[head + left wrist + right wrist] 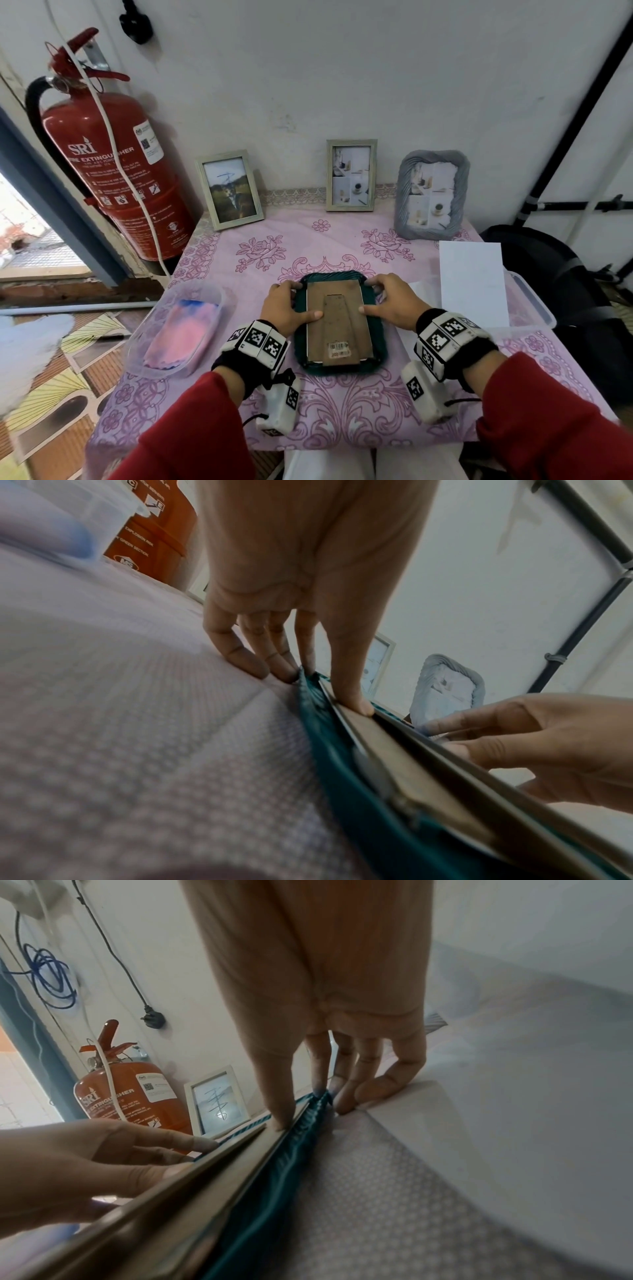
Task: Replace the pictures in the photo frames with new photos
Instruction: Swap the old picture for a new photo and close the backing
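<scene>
A teal photo frame [300, 346] lies face down on the pink floral cloth, its brown backing board [337, 329] with the folded stand facing up. My left hand [291, 305] holds the frame's upper left side, thumb pressed on the board and fingers curled over the far corner. My right hand [383, 301] mirrors it on the upper right side. In the left wrist view the left thumb [356, 704] sits on the board while the fingers touch the teal frame's [342, 764] edge. The right wrist view shows the right hand [308, 1104] likewise on the teal frame [274, 1191].
Three upright frames stand at the back: a wooden one [230, 188], a second wooden one [351, 174] and a grey one [431, 195]. A clear tray [212, 291] with a pink-blue picture lies left. White paper [472, 282] rests in a clear bin [534, 301] at right. A fire extinguisher [113, 171] stands at left.
</scene>
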### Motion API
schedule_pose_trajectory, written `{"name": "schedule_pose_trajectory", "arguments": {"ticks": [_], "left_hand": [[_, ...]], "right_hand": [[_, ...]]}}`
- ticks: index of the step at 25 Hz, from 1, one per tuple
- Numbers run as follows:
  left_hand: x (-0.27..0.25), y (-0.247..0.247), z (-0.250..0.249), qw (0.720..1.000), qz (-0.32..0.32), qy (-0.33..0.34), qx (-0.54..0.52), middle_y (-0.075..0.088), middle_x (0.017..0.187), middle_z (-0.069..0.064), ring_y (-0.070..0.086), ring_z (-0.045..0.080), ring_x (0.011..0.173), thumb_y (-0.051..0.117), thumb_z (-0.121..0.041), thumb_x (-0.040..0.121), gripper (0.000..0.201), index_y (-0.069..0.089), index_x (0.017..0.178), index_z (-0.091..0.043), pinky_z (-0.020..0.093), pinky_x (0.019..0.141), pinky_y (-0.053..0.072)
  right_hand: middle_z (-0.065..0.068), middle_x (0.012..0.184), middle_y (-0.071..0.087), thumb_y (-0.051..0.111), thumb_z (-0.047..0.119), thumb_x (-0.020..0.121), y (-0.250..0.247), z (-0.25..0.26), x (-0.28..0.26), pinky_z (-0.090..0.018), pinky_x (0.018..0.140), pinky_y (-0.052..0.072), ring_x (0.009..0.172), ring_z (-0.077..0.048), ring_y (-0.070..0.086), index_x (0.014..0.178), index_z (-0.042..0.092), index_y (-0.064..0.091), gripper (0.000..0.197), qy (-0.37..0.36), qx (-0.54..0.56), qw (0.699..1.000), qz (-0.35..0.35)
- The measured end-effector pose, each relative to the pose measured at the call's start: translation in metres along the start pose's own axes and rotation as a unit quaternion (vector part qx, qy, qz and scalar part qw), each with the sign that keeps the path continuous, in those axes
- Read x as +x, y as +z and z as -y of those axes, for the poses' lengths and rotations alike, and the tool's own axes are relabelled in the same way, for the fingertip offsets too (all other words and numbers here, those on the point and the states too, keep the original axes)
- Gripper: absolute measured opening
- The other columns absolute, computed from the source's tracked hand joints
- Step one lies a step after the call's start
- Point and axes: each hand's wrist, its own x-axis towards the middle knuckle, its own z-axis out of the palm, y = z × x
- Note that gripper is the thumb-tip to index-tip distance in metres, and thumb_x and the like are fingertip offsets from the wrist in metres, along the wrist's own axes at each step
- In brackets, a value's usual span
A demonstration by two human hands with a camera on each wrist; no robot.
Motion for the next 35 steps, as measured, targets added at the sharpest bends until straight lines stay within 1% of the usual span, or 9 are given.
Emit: {"name": "schedule_pose_trajectory", "arguments": {"ticks": [6, 11, 15, 20, 22, 26, 30, 32, 35], "left_hand": [[-0.001, -0.001, -0.001, 1.0, 0.012, 0.013, 0.011, 0.047, 0.123, 0.017, 0.056, 0.029, 0.106, 0.082, -0.024, 0.068, 0.068, 0.052, 0.127, -0.011, 0.037, 0.099, 0.045], [0.0, -0.003, -0.002, 0.999, 0.017, 0.012, 0.028, 0.046, 0.122, 0.016, 0.056, 0.028, 0.106, 0.082, -0.026, 0.069, 0.068, 0.051, 0.128, -0.013, 0.036, 0.1, 0.045], [-0.001, -0.004, -0.002, 0.999, 0.02, 0.011, 0.031, 0.046, 0.123, 0.016, 0.057, 0.029, 0.106, 0.082, -0.027, 0.069, 0.069, 0.05, 0.128, -0.012, 0.038, 0.1, 0.045], [-0.002, -0.003, -0.002, 0.999, 0.025, 0.01, 0.031, 0.047, 0.123, 0.016, 0.056, 0.028, 0.107, 0.081, -0.028, 0.069, 0.07, 0.049, 0.129, -0.012, 0.038, 0.1, 0.045], [-0.003, -0.004, -0.002, 0.999, 0.024, 0.01, 0.025, 0.046, 0.123, 0.016, 0.056, 0.029, 0.107, 0.082, -0.026, 0.069, 0.071, 0.047, 0.13, -0.013, 0.039, 0.1, 0.046], [0.002, -0.007, -0.002, 0.998, 0.049, 0.022, 0.03, 0.045, 0.123, 0.017, 0.055, 0.032, 0.109, 0.081, -0.025, 0.07, 0.076, 0.041, 0.135, -0.019, 0.04, 0.101, 0.045], [0.011, -0.012, -0.005, 0.992, 0.098, 0.019, 0.074, 0.039, 0.127, 0.018, 0.053, 0.034, 0.113, 0.08, -0.026, 0.072, 0.076, 0.042, 0.137, -0.021, 0.041, 0.104, 0.042], [0.012, -0.013, -0.005, 0.992, 0.103, 0.022, 0.068, 0.041, 0.128, 0.019, 0.055, 0.035, 0.111, 0.08, -0.025, 0.071, 0.075, 0.043, 0.136, -0.019, 0.043, 0.102, 0.044], [0.012, -0.012, -0.004, 0.992, 0.095, 0.026, 0.073, 0.045, 0.125, 0.019, 0.056, 0.036, 0.109, 0.081, -0.026, 0.07, 0.073, 0.045, 0.134, -0.019, 0.044, 0.1, 0.046]], "right_hand": [[-0.007, 0.109, 0.042, 0.076, 0.02, 0.076, 0.002, 0.0, 0.002, -0.023, 0.09, 0.038, 0.094, -0.015, 0.046, 0.13, 0.005, 0.047, 0.063, 0.004, -0.005, 1.0, 0.012], [-0.014, 0.123, 0.042, 0.072, 0.021, 0.08, 0.001, 0.0, -0.002, -0.018, 0.092, 0.034, 0.098, -0.014, 0.045, 0.134, 0.006, 0.044, 0.062, -0.009, -0.014, 1.0, 0.025], [-0.015, 0.127, 0.037, 0.067, 0.022, 0.084, -0.001, 0.003, -0.002, -0.026, 0.104, 0.036, 0.107, -0.022, 0.05, 0.139, 0.008, 0.038, 0.063, -0.01, -0.036, 0.998, 0.053], [-0.016, 0.132, 0.03, 0.06, 0.023, 0.09, 0.0, 0.004, -0.001, -0.027, 0.105, 0.036, 0.097, -0.012, 0.039, 0.144, 0.008, 0.029, 0.064, -0.018, -0.069, 0.994, 0.087], [-0.017, 0.133, 0.029, 0.059, 0.023, 0.09, 0.001, 0.004, -0.001, -0.029, 0.107, 0.035, 0.098, -0.015, 0.041, 0.143, 0.008, 0.029, 0.063, -0.011, -0.06, 0.994, 0.086], [-0.016, 0.135, 0.027, 0.06, 0.022, 0.089, 0.0, 0.004, 0.001, -0.028, 0.109, 0.033, 0.12, -0.027, 0.046, 0.143, 0.009, 0.028, 0.064, 0.0, -0.055, 0.994, 0.094], [-0.016, 0.134, 0.028, 0.061, 0.023, 0.089, 0.0, 0.004, 0.002, -0.027, 0.107, 0.034, 0.117, -0.027, 0.047, 0.143, 0.009, 0.029, 0.064, -0.001, -0.057, 0.994, 0.091], [-0.016, 0.133, 0.029, 0.062, 0.023, 0.088, 0.0, 0.004, 0.002, -0.027, 0.106, 0.034, 0.112, -0.025, 0.048, 0.142, 0.009, 0.03, 0.064, -0.004, -0.059, 0.994, 0.09], [-0.016, 0.132, 0.03, 0.062, 0.024, 0.088, 0.0, 0.003, 0.003, -0.027, 0.105, 0.035, 0.116, -0.028, 0.049, 0.142, 0.01, 0.03, 0.065, -0.006, -0.067, 0.994, 0.09]]}}
